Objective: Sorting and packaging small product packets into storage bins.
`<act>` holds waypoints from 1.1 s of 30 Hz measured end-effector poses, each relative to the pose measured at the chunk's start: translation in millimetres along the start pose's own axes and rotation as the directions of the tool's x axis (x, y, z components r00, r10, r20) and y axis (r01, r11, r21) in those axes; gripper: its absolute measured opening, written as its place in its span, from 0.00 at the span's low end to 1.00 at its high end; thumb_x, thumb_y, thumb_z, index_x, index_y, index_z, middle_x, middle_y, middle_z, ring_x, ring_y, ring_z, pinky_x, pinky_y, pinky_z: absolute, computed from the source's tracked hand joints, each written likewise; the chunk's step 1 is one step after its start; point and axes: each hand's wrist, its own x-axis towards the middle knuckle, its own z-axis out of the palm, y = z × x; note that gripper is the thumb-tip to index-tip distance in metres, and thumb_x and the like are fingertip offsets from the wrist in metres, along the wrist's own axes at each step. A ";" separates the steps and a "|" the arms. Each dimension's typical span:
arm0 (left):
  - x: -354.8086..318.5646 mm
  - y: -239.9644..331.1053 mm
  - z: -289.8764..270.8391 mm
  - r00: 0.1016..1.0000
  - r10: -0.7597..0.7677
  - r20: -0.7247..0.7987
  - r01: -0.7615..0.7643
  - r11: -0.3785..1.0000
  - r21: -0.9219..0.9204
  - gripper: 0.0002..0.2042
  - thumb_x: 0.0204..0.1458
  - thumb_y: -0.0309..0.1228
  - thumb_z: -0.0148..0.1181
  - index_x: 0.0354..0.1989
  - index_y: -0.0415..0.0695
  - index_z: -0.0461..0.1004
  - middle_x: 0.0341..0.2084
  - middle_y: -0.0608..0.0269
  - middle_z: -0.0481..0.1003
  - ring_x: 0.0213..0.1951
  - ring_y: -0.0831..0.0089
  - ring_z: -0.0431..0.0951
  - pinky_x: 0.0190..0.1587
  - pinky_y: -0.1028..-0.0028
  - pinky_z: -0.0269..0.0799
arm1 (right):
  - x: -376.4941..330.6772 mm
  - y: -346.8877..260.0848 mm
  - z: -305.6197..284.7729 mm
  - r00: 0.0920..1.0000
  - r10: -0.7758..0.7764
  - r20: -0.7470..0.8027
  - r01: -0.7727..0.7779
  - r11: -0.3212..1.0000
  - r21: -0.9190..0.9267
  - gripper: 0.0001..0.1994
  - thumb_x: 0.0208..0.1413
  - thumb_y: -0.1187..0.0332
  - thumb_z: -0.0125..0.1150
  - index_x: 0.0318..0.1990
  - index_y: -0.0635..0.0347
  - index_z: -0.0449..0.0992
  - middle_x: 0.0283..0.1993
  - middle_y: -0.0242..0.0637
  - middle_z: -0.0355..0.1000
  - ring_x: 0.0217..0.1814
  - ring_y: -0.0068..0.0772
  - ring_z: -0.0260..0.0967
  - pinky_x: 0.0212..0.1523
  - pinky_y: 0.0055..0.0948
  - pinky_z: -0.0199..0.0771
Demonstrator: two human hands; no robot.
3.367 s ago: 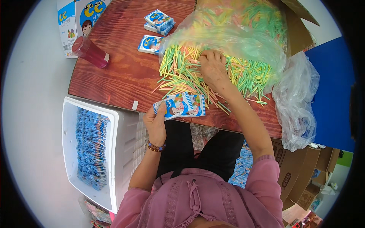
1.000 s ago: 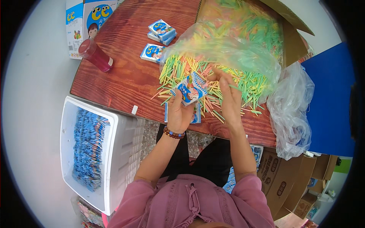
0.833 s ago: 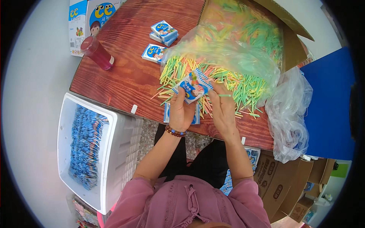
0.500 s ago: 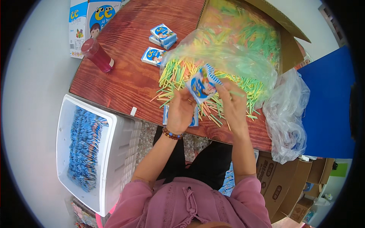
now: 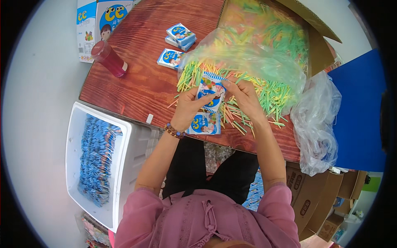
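A small blue-and-white packet (image 5: 209, 91) is held upright over the near part of the table. My left hand (image 5: 187, 108) grips its left side, thumb lying across the front. The fingers of my right hand (image 5: 247, 99) pinch its upper right edge. Just below, a second packet (image 5: 204, 124) lies flat near the table's front edge, partly covered by the held one. Behind my hands spreads a heap of thin green, yellow and pink sticks (image 5: 271, 97), spilling from a clear plastic bag (image 5: 248, 51). Whether a stick is inside the held packet cannot be made out.
More packets are stacked (image 5: 180, 35) farther back, beside another packet (image 5: 168, 58). A red bottle (image 5: 109, 59) stands at left on the wooden table (image 5: 136, 89). The white bin (image 5: 120, 182) holds many blue packets. Crumpled plastic (image 5: 316, 124) hangs at right before a blue panel (image 5: 359, 115).
The held packet has turned more upright and moved slightly left. My left thumb now lies over its front. The green stick seen at my right fingers no longer shows.
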 end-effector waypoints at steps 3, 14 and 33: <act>6.1 4.5 -13.5 0.978 0.122 -0.169 -0.111 0.991 0.078 0.08 0.52 0.25 0.63 0.40 0.37 0.78 0.32 0.68 0.79 0.33 0.86 0.76 0.36 0.81 0.73 | -1.0 8.7 1.0 0.997 0.027 -0.067 -0.033 0.995 -0.095 0.17 0.62 0.60 0.52 0.31 0.69 0.76 0.26 0.31 0.72 0.26 0.20 0.68 0.29 0.23 0.69; 86.3 22.3 -157.7 0.908 0.237 -0.345 0.096 0.685 0.722 0.12 0.51 0.31 0.64 0.39 0.36 0.78 0.31 0.66 0.79 0.30 0.84 0.76 0.32 0.82 0.70 | -33.2 29.8 -23.4 0.980 0.111 -0.167 -0.180 0.127 -0.975 0.17 0.55 0.53 0.57 0.27 0.59 0.74 0.22 0.44 0.74 0.27 0.47 0.75 0.26 0.43 0.72; -50.0 -16.1 -46.2 0.949 0.310 0.053 -0.088 0.100 0.991 0.20 0.40 0.37 0.70 0.42 0.48 0.73 0.36 0.67 0.70 0.45 0.66 0.66 0.46 0.65 0.54 | -41.1 41.2 23.0 0.990 0.055 0.130 0.059 0.675 -0.736 0.17 0.43 0.63 0.67 0.41 0.58 0.73 0.35 0.38 0.72 0.39 0.44 0.71 0.39 0.38 0.69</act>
